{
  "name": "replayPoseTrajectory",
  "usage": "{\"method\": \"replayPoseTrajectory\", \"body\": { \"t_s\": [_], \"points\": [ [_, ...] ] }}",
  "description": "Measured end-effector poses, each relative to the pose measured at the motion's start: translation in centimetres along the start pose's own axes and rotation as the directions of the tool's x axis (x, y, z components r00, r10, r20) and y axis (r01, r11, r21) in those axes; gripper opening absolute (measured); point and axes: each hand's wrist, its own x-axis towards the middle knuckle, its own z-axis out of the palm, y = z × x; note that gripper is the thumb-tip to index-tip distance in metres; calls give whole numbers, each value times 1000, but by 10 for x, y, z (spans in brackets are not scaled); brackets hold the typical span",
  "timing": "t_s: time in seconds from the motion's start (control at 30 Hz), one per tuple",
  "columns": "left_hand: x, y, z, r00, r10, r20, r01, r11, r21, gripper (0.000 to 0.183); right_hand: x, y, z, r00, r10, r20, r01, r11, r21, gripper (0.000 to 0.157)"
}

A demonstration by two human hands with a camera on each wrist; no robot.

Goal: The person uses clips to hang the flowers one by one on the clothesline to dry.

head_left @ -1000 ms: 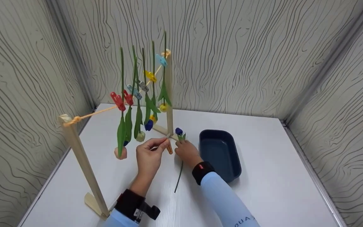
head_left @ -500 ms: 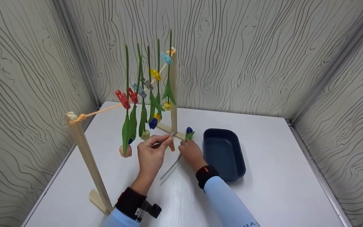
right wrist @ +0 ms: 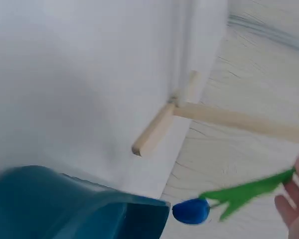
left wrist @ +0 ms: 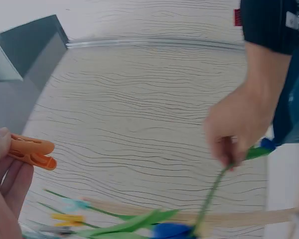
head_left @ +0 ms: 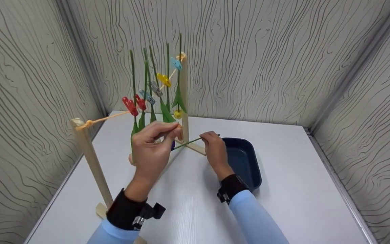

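Note:
My left hand [head_left: 151,146] pinches an orange clothespin [left wrist: 34,148] between thumb and fingers, in front of the hanging flowers. To the right, my right hand [head_left: 216,149] pinches the green stem of a blue artificial tulip [right wrist: 192,210]. Its stem slants down and left in the head view, while the bloom lies beyond the hand, near the box rim in the right wrist view. Several artificial tulips hang bloom-down from an orange cord [head_left: 108,117], held by red clothespins [head_left: 130,106], a yellow clothespin [head_left: 164,79] and others. My left hand hides some blooms.
Two wooden posts hold up the cord: a near post [head_left: 93,162] at left and a far post [head_left: 185,98] behind. A foot [head_left: 195,148] of the far post lies along the white table [head_left: 293,176]. The dark blue box [head_left: 257,169] stands right of my right hand.
My left hand has risen toward the cord with the orange clothespin. The right hand has lifted the tulip and turned it, so its stem now slants across toward the hanging flowers.

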Motion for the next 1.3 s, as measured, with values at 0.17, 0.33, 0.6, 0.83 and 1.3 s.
{"method": "replayPoseTrajectory", "body": {
  "t_s": [0.17,0.33,0.6,0.83,1.3],
  "points": [
    [28,24,-14,999,29,-40,-28,1000,9,15,7,11,-19,987,-22,160,4,994,108,13],
    [51,46,-26,991,54,-125,-52,998,22,12,4,18,-25,951,-49,304,-2,986,165,14],
    [85,76,-52,964,46,-261,10,978,208,11,11,-20,-39,909,-295,294,121,862,492,19],
    [100,79,-70,933,76,-351,82,907,414,13,26,-126,-59,928,-279,248,8,680,733,21],
    [94,75,-76,958,-57,-282,221,774,593,16,48,-240,-59,952,21,306,-253,617,745,19]
  ]
}}
